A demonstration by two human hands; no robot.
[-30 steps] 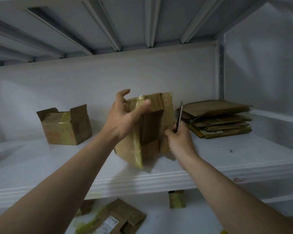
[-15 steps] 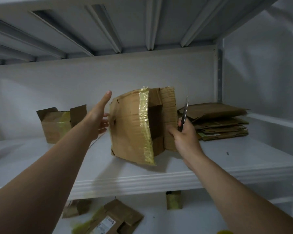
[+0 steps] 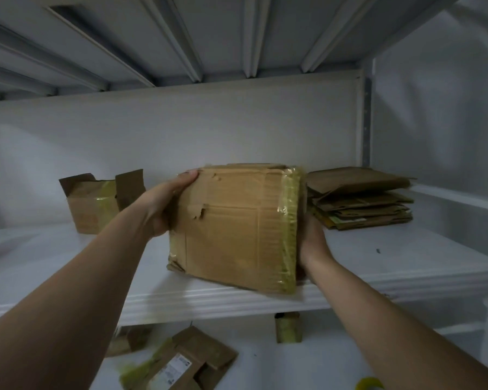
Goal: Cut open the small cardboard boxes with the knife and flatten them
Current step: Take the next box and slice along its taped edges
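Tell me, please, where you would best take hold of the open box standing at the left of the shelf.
I would grip the open box by its raised right flap, coming from above: it stands upright on the shelf, and that flap sticks up free.

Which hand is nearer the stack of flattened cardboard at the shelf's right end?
Right. The right hand sits at the right edge of the box, just left of the stack; the left hand grips its left edge.

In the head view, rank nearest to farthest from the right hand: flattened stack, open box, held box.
1. held box, against the right hand, on its left.
2. flattened stack, just right of the hand.
3. open box, far left on the shelf.
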